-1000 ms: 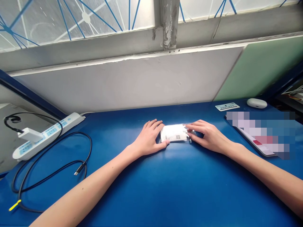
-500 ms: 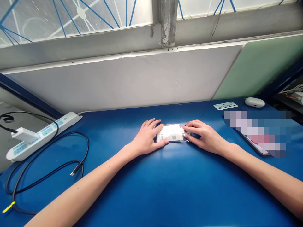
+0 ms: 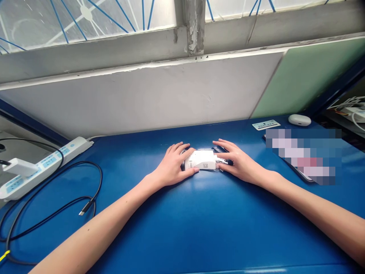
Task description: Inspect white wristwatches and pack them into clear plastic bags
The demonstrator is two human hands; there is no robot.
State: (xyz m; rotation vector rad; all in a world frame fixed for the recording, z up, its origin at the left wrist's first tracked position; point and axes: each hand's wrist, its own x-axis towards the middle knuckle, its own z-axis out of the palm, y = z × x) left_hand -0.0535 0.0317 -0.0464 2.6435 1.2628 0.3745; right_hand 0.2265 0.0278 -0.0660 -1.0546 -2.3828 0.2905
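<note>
A small white packet (image 3: 200,160) in clear plastic, with a printed label, lies on the blue table (image 3: 182,220) between my two hands. My left hand (image 3: 172,167) grips its left end, thumb along the near edge and fingers curled over the top. My right hand (image 3: 238,161) rests at its right end, fingers stretched toward the packet and touching it.
A white power strip (image 3: 42,163) with a white plug sits at the far left, and a black cable (image 3: 57,205) loops beside it. A blurred flat item (image 3: 303,158), a white label (image 3: 265,124) and a small white case (image 3: 299,120) lie at the right. A white wall panel stands behind.
The white packet looks narrower and more folded than before. My hands have come closer together around it. The view has shifted a little to the right.
</note>
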